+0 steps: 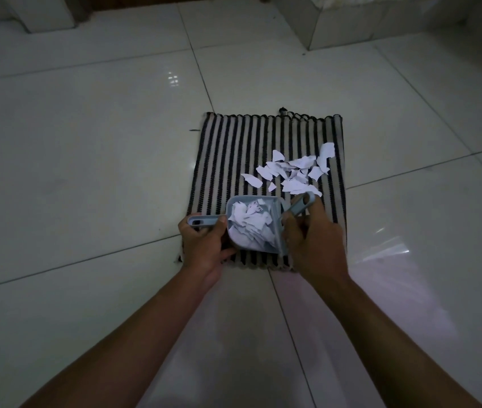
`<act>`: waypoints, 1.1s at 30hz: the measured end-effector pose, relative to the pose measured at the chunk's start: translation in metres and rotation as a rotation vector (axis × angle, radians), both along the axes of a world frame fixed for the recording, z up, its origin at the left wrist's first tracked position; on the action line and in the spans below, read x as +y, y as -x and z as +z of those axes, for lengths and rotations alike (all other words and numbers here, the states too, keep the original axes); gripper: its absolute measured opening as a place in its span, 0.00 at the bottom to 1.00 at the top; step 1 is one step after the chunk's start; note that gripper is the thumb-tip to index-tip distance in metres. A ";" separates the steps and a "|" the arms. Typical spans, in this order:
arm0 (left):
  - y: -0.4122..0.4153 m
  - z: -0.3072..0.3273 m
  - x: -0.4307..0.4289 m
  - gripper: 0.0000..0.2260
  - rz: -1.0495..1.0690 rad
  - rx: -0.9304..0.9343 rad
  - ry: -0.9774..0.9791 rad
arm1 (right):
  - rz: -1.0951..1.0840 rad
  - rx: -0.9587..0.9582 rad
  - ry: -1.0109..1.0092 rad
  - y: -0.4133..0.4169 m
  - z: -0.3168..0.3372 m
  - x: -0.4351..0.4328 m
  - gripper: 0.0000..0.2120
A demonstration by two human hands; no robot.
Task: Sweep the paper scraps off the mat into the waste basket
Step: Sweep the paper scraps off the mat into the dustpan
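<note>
A black-and-beige striped mat point(234, 160) lies on the tiled floor. Several white paper scraps point(292, 172) are scattered over its right half. My left hand point(204, 245) grips the handle of a light blue dustpan point(278, 207), which is tilted over the mat's near edge and holds a pile of scraps point(248, 225). My right hand point(313, 242) holds a small blue brush point(300, 206) against the dustpan's right side, its handle pointing up and away. The brush's bristles are mostly hidden by my hand. No waste basket is in view.
Glossy white floor tiles point(86, 172) surround the mat on all sides. A pale block or step point(351, 22) stands at the far right, and another pale base point(48, 13) at the far left.
</note>
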State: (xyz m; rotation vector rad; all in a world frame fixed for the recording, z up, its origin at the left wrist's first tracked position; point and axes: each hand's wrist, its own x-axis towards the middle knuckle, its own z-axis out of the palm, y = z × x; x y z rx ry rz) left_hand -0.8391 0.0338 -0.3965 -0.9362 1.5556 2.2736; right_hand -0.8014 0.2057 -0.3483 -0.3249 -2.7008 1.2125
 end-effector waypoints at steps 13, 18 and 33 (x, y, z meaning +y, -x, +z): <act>0.045 -0.002 -0.037 0.23 0.074 0.069 -0.012 | -0.070 -0.003 0.044 0.053 0.011 0.023 0.10; 0.050 -0.005 -0.039 0.25 0.089 0.066 0.039 | 0.083 -0.031 -0.083 0.065 -0.002 0.009 0.14; 0.063 -0.004 -0.056 0.22 0.080 0.096 0.072 | 0.324 -0.085 -0.127 0.111 0.007 -0.004 0.12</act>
